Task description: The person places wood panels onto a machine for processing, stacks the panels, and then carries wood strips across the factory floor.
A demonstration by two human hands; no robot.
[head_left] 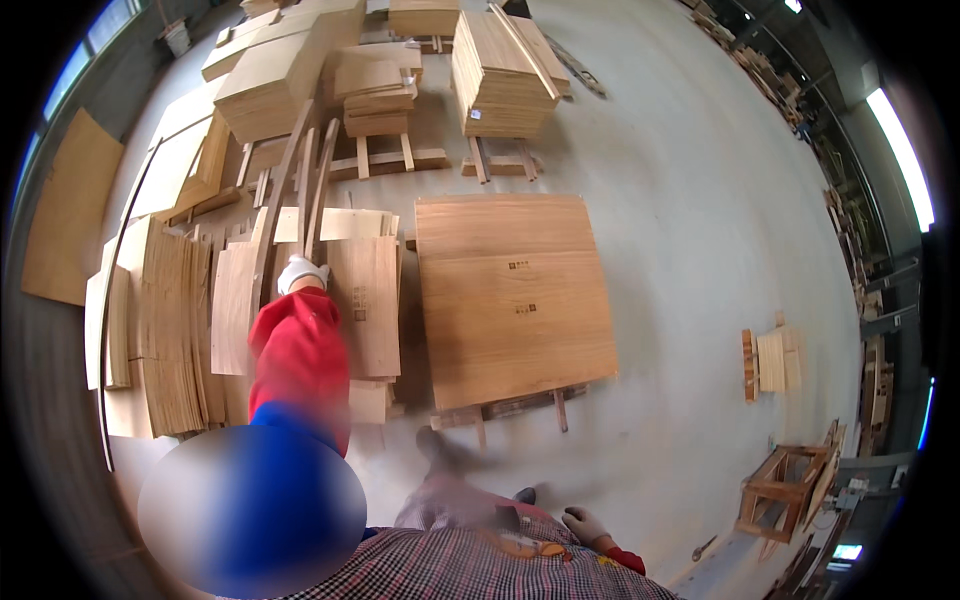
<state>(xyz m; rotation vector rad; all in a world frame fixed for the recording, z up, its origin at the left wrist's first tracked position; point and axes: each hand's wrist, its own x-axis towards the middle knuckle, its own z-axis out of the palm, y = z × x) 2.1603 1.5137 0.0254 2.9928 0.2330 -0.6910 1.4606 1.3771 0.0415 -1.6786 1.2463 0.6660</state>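
Note:
My left arm, in a red sleeve, reaches forward. Its white-gloved hand [303, 273] is closed at the near ends of long, narrow wooden strips [318, 190], which slope up and away from it. How many strips sit inside the grip is hidden. Below the hand lies a stack of wooden panels [365, 310]. My right hand [588, 526], in a greyish glove with a red cuff, hangs low beside my checked apron [470, 570]. Its fingers are loosely bent, with nothing visible in them. A blurred blue and white shape covers the lower left.
A large square panel stack [515, 300] rests on wooden bearers to the right. Leaning boards [165, 320] stand at left. More board stacks [500, 85] fill the far side. At right are a wooden frame [780, 490] and a small pile of wood pieces [775, 362] on grey floor.

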